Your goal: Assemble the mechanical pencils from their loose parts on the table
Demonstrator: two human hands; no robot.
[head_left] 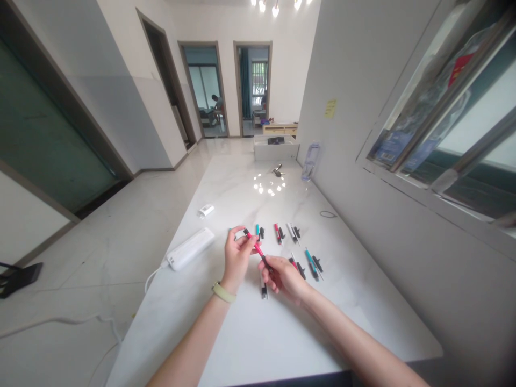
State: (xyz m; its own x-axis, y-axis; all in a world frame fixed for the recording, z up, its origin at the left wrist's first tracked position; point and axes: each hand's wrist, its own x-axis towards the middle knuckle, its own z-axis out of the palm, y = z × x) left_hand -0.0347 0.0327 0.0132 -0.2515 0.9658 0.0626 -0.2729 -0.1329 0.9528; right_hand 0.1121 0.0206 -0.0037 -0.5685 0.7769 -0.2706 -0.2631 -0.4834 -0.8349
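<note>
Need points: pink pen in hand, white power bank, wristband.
Pink pen (257,248), head view, on the pink barrel.
White power bank (190,248), head view, on its top face.
Wristband (224,293), head view, on the strap.

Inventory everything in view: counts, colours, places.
Marble table: 1, grey-veined white, centre.
Slim pen: 1, pink and black, between hands.
Other pens: six or more, teal, red, white, beyond hands.
Black pieces: several, beside those pens.
Rectangular power bank: 1, white, left of hands.
Small block: 1, white, beyond it.
Key bunch: 1, dark, far middle.
Rectangular box: 1, white, far end.
Thin loop: 1, black, right of pens.
Seated person: 1, distant room.
Left hand: 1, yellow wristband, pinching pen.
Right hand: 1, pinching pen's dark end.
</note>
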